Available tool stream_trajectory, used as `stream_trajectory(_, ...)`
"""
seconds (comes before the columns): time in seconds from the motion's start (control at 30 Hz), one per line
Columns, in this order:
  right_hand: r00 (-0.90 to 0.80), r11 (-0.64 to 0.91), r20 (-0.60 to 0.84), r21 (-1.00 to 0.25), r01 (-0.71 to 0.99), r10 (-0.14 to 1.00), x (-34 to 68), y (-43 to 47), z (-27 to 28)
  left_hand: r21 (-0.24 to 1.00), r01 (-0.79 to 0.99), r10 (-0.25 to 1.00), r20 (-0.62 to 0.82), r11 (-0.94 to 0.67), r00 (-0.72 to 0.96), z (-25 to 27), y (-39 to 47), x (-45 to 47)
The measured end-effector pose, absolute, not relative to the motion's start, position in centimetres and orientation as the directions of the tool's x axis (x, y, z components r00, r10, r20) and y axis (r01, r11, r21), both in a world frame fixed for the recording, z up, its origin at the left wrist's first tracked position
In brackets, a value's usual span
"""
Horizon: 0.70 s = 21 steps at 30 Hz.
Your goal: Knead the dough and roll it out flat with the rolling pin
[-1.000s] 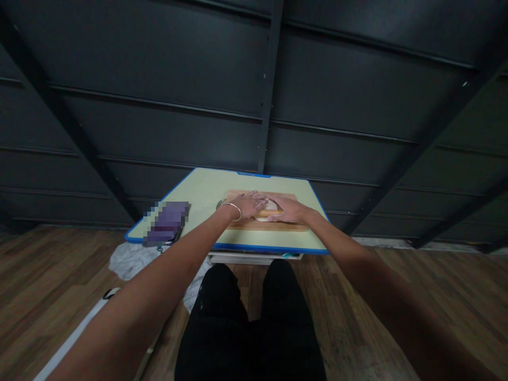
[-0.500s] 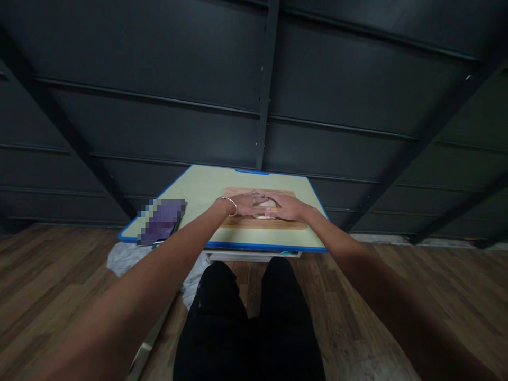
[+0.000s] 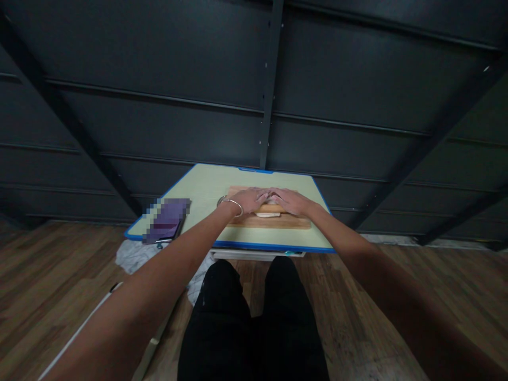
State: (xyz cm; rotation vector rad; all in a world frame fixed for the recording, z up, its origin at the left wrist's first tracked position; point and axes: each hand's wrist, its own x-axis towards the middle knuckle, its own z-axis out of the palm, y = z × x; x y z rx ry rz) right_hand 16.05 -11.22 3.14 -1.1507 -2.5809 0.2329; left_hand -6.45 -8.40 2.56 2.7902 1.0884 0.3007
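Probably for even pressure, the left hand (image 3: 251, 200) and right hand (image 3: 294, 201) cover the rolling pin (image 3: 271, 208) on dough (image 3: 267, 215); whether fingers (image 3: 281, 193) clamp, I cannot tell.

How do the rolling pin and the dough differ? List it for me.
Colour: the rolling pin is tan, the dough whitish.
Shape: the rolling pin is a straight rod, the dough a flattish piece.
Position: the rolling pin lies across the dough; the dough is underneath, on the wooden board.
Shared: hands partly hide both.
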Motion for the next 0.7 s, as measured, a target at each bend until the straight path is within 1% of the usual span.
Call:
stream_trajectory(0.07,-0.622,0.657,0.213,-0.258,0.708,0.754,16.0,-11.1,3.1,0.17,0.701,0.722,0.176,-0.692,0.67,2.5,-8.1,-6.5)
stream_trajectory(0.13,-0.594,0.626,0.2,-0.233,0.744,0.78,16.0,-11.0,3.1,0.155,0.769,0.782,0.2,-0.62,0.59,2.3,-7.7,-6.5)
stream_trajectory(0.2,-0.562,0.589,0.178,-0.214,0.779,0.808,16.0,-10.8,3.1,0.142,0.838,0.844,0.2,-0.527,0.497,2.2,-7.3,-6.6)
stream_trajectory(0.27,-0.527,0.552,0.166,-0.217,0.805,0.834,15.9,-10.5,3.1,0.126,0.879,0.88,0.192,-0.46,0.434,2.2,-7.1,-6.6)
stream_trajectory(0.33,-0.503,0.529,0.164,-0.231,0.816,0.848,15.9,-10.3,3.2,0.146,0.894,0.897,0.205,-0.423,0.391,2.4,-7.2,-6.7)
stream_trajectory(0.4,-0.499,0.526,0.167,-0.235,0.818,0.85,15.8,-10.2,3.5,0.207,0.898,0.91,0.238,-0.389,0.339,2.7,-7.5,-6.6)
stream_trajectory(0.47,-0.505,0.531,0.168,-0.215,0.819,0.847,15.7,-10.1,3.8,0.259,0.9,0.921,0.271,-0.35,0.28,3.1,-7.9,-6.6)
stream_trajectory(0.5,-0.502,0.529,0.172,-0.199,0.825,0.848,15.6,-10.0,3.9,0.266,0.903,0.922,0.286,-0.337,0.26,3.2,-8.1,-6.6)
stream_trajectory(0.63,-0.453,0.487,0.222,-0.13,0.863,0.863,15.3,-10.0,4.4,0.224,0.926,0.923,0.312,-0.303,0.226,3.7,-8.5,-6.5)
stream_trajectory(0.7,-0.398,0.431,0.253,-0.092,0.898,0.882,15.1,-10.2,4.5,0.194,0.936,0.922,0.315,-0.295,0.225,3.9,-8.6,-6.4)
